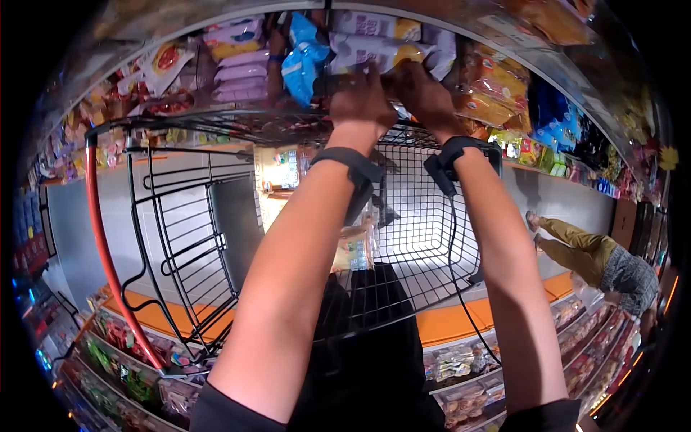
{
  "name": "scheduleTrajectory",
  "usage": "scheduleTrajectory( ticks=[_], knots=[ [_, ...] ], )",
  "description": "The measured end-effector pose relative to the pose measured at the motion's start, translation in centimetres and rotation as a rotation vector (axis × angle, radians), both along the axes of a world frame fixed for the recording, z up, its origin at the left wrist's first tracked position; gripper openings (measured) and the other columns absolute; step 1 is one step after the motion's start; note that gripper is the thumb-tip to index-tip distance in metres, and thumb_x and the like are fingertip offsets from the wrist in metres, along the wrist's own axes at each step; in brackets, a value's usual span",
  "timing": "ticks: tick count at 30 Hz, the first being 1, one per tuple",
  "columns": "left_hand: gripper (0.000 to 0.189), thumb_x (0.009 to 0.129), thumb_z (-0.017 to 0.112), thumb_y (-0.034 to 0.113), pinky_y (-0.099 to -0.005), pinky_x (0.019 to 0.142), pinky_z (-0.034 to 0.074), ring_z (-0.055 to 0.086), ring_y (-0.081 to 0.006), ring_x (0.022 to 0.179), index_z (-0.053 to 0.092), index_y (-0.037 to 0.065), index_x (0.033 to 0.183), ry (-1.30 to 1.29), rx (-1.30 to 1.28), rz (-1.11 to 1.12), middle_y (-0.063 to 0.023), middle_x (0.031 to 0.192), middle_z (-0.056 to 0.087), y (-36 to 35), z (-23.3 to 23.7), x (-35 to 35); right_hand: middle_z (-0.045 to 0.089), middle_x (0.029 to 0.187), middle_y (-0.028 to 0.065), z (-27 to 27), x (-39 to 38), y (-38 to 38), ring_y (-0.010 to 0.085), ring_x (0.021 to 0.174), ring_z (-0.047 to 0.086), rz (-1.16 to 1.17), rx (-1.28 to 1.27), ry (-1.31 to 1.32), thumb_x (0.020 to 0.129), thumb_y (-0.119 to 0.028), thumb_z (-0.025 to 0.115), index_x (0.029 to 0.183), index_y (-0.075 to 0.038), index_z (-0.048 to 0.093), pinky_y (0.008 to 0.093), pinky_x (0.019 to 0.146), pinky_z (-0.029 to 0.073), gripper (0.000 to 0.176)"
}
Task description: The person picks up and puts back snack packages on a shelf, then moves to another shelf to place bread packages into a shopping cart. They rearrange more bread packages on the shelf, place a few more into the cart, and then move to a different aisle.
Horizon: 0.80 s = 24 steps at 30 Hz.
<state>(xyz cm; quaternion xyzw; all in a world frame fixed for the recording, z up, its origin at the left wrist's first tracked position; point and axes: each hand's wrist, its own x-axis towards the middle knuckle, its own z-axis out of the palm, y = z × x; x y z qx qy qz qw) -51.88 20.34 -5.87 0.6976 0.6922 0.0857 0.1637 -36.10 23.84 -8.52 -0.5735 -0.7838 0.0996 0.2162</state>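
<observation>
Both my arms reach over a black wire shopping cart (432,216) to a shelf of packaged snacks. My left hand (362,101) is at the lower edge of a purple snack packet (374,52), its fingers bent against the packet. Close beside it, my right hand (423,92) has its fingers curled at the packet's right end, near a yellow patch on the print. Shadow hides part of both grips. A shiny blue packet (304,61) stands left of my hands. More purple packets (242,75) are stacked further left. Each wrist wears a black strap.
The cart's red handle (101,252) is at left. Beige packages (353,248) lie inside the basket. Orange-brown packets (497,90) fill the shelf to the right. A person in olive trousers (583,241) stands at right. Another stocked shelf (461,403) runs behind me.
</observation>
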Motion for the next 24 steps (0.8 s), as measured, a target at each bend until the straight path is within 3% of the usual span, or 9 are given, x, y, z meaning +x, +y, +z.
scheduleTrajectory(
  ticks=[2, 4, 5, 8, 12, 13, 16, 17, 24],
  knots=[
    [0.077, 0.083, 0.053, 0.028, -0.0445, 0.102, 0.045, 0.051, -0.0363, 0.126, 0.024, 0.011, 0.152, -0.026, 0.007, -0.025, -0.0192, 0.145, 0.044, -0.2, 0.2, -0.2, 0.068, 0.096, 0.0206, -0.3, 0.1, 0.2, 0.0429, 0.089, 0.065, -0.022, -0.115, 0.035, 0.092, -0.033, 0.057, 0.115, -0.016, 0.052, 0.052, 0.075, 0.053, 0.029],
    [0.081, 0.082, 0.053, 0.031, -0.0436, 0.108, 0.038, 0.05, -0.0344, 0.129, 0.022, 0.011, 0.154, 0.002, 0.03, -0.008, -0.0179, 0.147, 0.043, -0.1, -0.5, 0.0, 0.069, 0.105, 0.0169, -0.5, 0.6, 0.2, 0.0404, 0.098, 0.065, 0.052, -0.144, 0.045, 0.093, -0.038, 0.061, 0.127, -0.013, 0.046, 0.0476, 0.081, 0.052, 0.045],
    [0.084, 0.081, 0.054, 0.034, -0.0433, 0.111, 0.033, 0.048, -0.0341, 0.132, 0.022, 0.01, 0.154, 0.026, -0.004, -0.015, -0.0177, 0.15, 0.04, 0.0, -0.7, 0.1, 0.067, 0.107, 0.0176, -0.5, 0.7, 0.3, 0.0404, 0.102, 0.063, 0.052, -0.193, 0.101, 0.088, -0.036, 0.065, 0.124, -0.017, 0.049, 0.0465, 0.081, 0.052, 0.044],
    [0.085, 0.08, 0.055, 0.035, -0.0443, 0.111, 0.033, 0.048, -0.0363, 0.131, 0.024, 0.009, 0.154, 0.048, -0.087, 0.01, -0.0186, 0.15, 0.04, -0.7, 1.2, 0.0, 0.068, 0.106, 0.0172, -0.9, 0.8, 0.3, 0.0402, 0.099, 0.064, 0.142, -0.128, 0.19, 0.088, -0.036, 0.065, 0.123, -0.015, 0.054, 0.0463, 0.08, 0.052, 0.041],
    [0.083, 0.08, 0.055, 0.034, -0.046, 0.109, 0.037, 0.05, -0.04, 0.128, 0.024, 0.007, 0.153, -0.006, -0.013, 0.013, -0.0201, 0.149, 0.041, -0.5, 0.4, 0.0, 0.07, 0.095, 0.0173, 0.2, 0.7, -0.1, 0.0369, 0.088, 0.069, 0.057, -0.134, 0.102, 0.09, -0.032, 0.065, 0.106, -0.006, 0.068, 0.0422, 0.076, 0.053, 0.03],
    [0.08, 0.082, 0.055, 0.033, -0.0451, 0.106, 0.04, 0.052, -0.037, 0.127, 0.026, 0.006, 0.152, -0.005, -0.072, -0.016, -0.0207, 0.145, 0.044, -0.6, 0.9, -0.1, 0.071, 0.092, 0.0163, 0.0, 0.7, -0.3, 0.0314, 0.081, 0.07, -0.051, -0.241, 0.32, 0.09, -0.032, 0.068, 0.104, -0.003, 0.068, 0.0377, 0.072, 0.054, 0.032],
    [0.074, 0.084, 0.054, 0.032, -0.0443, 0.102, 0.044, 0.056, -0.0333, 0.123, 0.03, 0.005, 0.149, -0.093, 0.003, 0.007, -0.0198, 0.143, 0.048, -1.0, 1.1, -0.4, 0.071, 0.089, 0.0152, 0.3, 0.8, -0.7, 0.0276, 0.076, 0.07, 0.078, -0.167, 0.336, 0.089, -0.031, 0.07, 0.103, -0.001, 0.068, 0.0343, 0.069, 0.053, 0.033],
    [0.067, 0.086, 0.054, 0.03, -0.0435, 0.096, 0.048, 0.059, -0.0304, 0.118, 0.035, 0.004, 0.144, -0.072, -0.075, -0.029, -0.0178, 0.14, 0.051, -1.0, 1.5, -0.4, 0.07, 0.087, 0.0145, 0.1, 0.9, -0.5, 0.0272, 0.076, 0.069, 0.092, -0.208, 0.316, 0.09, -0.033, 0.069, 0.1, -0.001, 0.069, 0.0345, 0.07, 0.053, 0.033],
    [0.04, 0.085, 0.054, 0.028, -0.0402, 0.091, 0.051, 0.066, -0.0316, 0.105, 0.063, 0.002, 0.114, -0.127, -0.095, -0.001, -0.0178, 0.112, 0.068, -1.1, 1.4, -0.3, 0.069, 0.088, 0.0157, 0.2, 0.7, 0.0, 0.0284, 0.079, 0.068, 0.211, -0.282, 0.172, 0.09, -0.038, 0.067, 0.098, -0.005, 0.071, 0.0367, 0.073, 0.051, 0.034]
  ],
)
